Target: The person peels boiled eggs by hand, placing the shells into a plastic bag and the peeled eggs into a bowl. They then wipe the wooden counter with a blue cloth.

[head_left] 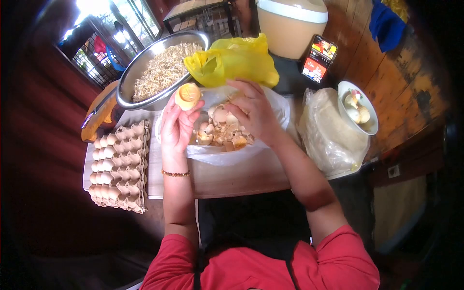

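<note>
My left hand (178,126) is closed around an egg (187,96), its fingertips holding it upright above the table. The egg's top looks orange-yellow and opened, with a pale shell around the lower part. To the right, my right hand (256,113) hovers with curved fingers apart and nothing visible in them. Below both hands, a white plastic bag (215,157) lies spread open, with broken eggshells (223,126) heaped in it. An egg carton (130,162) stands at the left, its left side filled with several eggs (104,165).
Behind the left hand sits a metal basin (124,92) of pale sprout-like strands (164,70), beside a yellow plastic bag (241,58). A cooler (290,34) and a lit phone (319,58) stand farther back. At right, a bowl (371,126) with eggs rests by a clear plastic bag (333,135).
</note>
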Motion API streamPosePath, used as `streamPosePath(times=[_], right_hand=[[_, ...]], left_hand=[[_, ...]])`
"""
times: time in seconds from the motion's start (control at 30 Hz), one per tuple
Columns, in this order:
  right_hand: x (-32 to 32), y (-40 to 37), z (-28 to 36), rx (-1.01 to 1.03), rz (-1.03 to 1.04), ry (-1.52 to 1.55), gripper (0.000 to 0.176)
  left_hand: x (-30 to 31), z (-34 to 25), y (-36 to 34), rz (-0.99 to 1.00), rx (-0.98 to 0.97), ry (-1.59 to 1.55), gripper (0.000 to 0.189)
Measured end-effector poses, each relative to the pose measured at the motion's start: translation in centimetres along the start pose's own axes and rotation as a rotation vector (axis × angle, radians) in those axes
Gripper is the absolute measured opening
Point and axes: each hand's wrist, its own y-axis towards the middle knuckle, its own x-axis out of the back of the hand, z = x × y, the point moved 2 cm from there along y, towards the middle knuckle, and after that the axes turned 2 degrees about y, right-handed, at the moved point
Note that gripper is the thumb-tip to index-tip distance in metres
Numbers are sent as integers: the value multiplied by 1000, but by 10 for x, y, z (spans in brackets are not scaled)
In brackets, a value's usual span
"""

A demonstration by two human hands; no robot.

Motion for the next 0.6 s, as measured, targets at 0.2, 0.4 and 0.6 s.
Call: streamPosePath(times=[0.2, 0.4, 0.6], right_hand=[[5, 32, -5, -105, -113, 55, 34], [-19, 99, -18, 55, -231, -115, 38], [-19, 75, -2, -60, 85, -203, 14]], left_hand=[[1, -31, 0, -32, -55, 100, 51], [-22, -82, 38, -158, -46, 412, 40], [-55, -74, 112, -35, 0, 912, 41]])
